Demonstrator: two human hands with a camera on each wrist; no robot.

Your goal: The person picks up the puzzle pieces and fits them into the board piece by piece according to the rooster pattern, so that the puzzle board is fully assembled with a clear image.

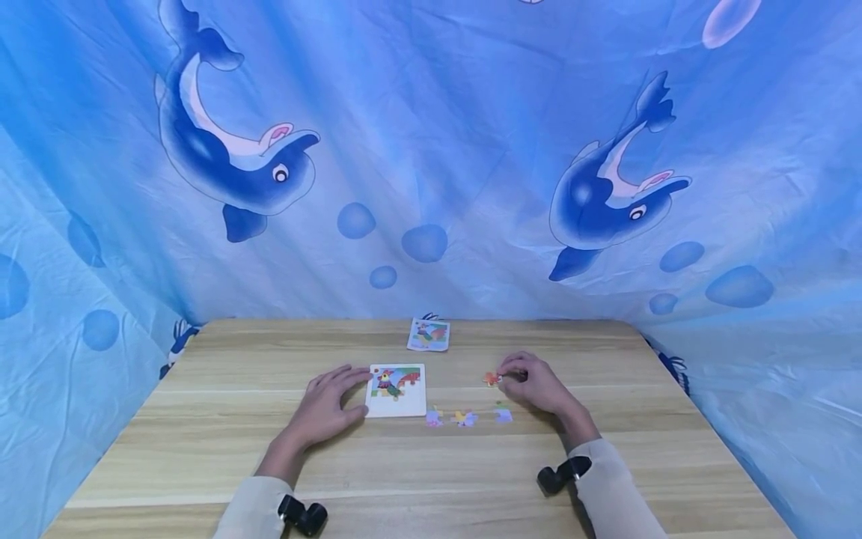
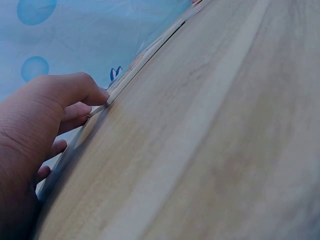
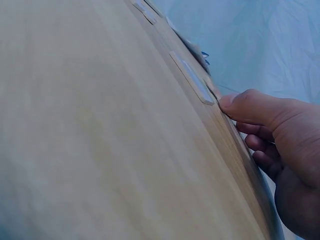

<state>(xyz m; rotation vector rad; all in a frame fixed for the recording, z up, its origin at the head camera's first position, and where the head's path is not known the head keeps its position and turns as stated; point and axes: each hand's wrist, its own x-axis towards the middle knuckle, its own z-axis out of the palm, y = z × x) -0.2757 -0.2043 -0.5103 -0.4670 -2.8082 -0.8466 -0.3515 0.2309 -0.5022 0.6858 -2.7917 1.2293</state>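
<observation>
A white square puzzle board (image 1: 396,406) lies on the table with part of a rooster picture fitted in it. My left hand (image 1: 328,404) rests at its left side, index finger near the upper corner and thumb at the lower one. In the left wrist view, the thumb and fingertips (image 2: 103,95) touch the board's edge. To the right of the board, my right hand (image 1: 534,382) pinches an orange-red puzzle piece (image 1: 491,379) close over the table. Between the two hands lie loose puzzle pieces: a lilac one (image 1: 434,417), a yellow-and-lilac one (image 1: 463,418) and a green-and-lilac one (image 1: 503,414).
A small picture card (image 1: 428,335) showing the rooster lies behind the board at the table's back edge. The wooden table (image 1: 431,479) meets a blue dolphin-printed curtain (image 1: 431,150) at the back and sides. Both wrists carry small black cameras.
</observation>
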